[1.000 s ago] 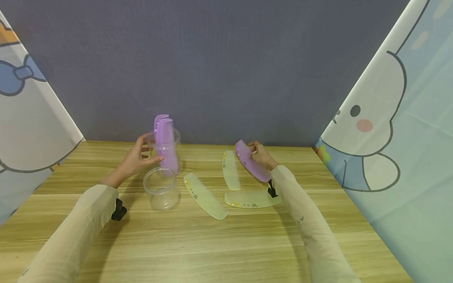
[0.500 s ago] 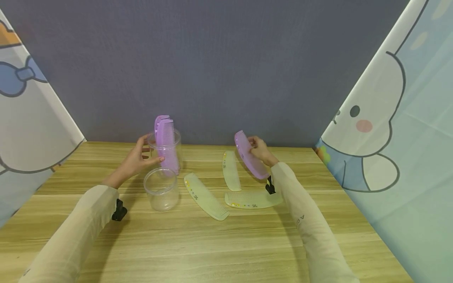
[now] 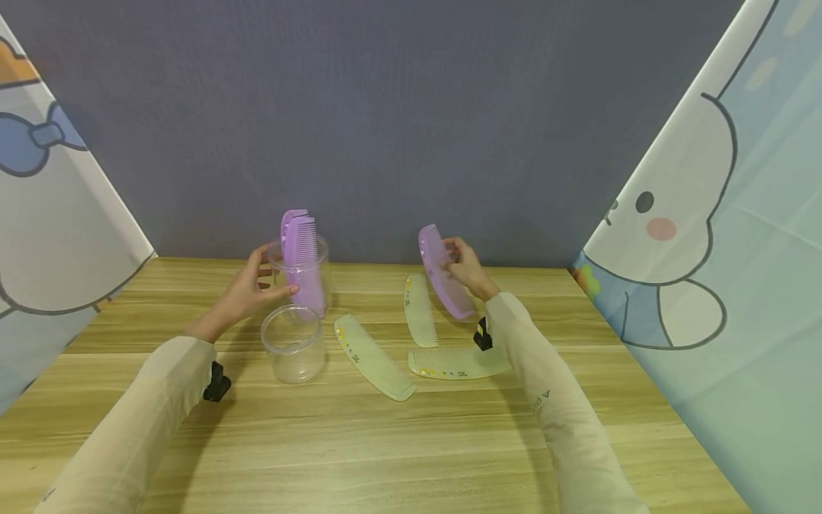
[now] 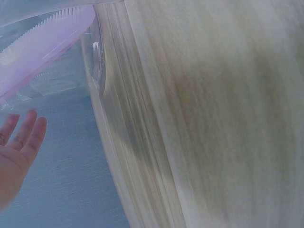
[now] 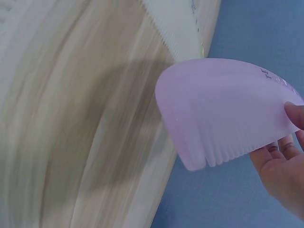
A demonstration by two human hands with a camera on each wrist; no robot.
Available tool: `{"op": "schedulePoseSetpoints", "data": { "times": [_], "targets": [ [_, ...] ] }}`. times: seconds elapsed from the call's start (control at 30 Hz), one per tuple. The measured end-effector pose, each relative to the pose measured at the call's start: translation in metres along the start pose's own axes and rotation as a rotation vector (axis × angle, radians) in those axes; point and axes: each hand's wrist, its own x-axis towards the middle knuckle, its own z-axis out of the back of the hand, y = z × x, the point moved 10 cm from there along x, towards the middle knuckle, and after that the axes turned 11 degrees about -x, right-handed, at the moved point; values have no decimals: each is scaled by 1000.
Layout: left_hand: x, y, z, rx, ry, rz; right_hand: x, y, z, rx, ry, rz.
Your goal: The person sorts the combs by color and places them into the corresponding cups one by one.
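In the head view my left hand [image 3: 247,287] holds a clear round plastic container [image 3: 326,268], fingers at its far side and thumb along the front. Purple combs [image 3: 302,246] stand upright in it, their tops above the rim. The left wrist view shows the fingertips right at the wall, with one purple comb [image 4: 47,45] inside. Over the right part of the table, my right hand [image 3: 467,268] pinches another purple comb [image 3: 439,275] by its toothed side. That comb is tilted, close above the wood, and its shadow falls on the table in the right wrist view.
A second clear container [image 3: 294,350] stands in front of the first. Three pale green combs lie on the wooden table [image 3: 359,457]: one slanting comb [image 3: 374,357], one lengthwise comb [image 3: 420,310] and one crosswise comb [image 3: 457,363]. A dark wall [image 3: 385,128] rises behind the table's back edge.
My right hand has lifted the purple comb up and shifted it slightly left, turning it more upright. The left hand and both containers stay in place.
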Motion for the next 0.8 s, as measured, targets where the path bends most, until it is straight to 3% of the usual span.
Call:
{"op": "schedulePoseSetpoints", "data": {
  "times": [0.43, 0.8],
  "targets": [
    [0, -2, 0, -2, -3, -5, 3, 21, -19, 153, 18, 2],
    [1, -1, 1, 3, -17, -24, 7, 47, -39, 194, 41, 64]
  ]
}}
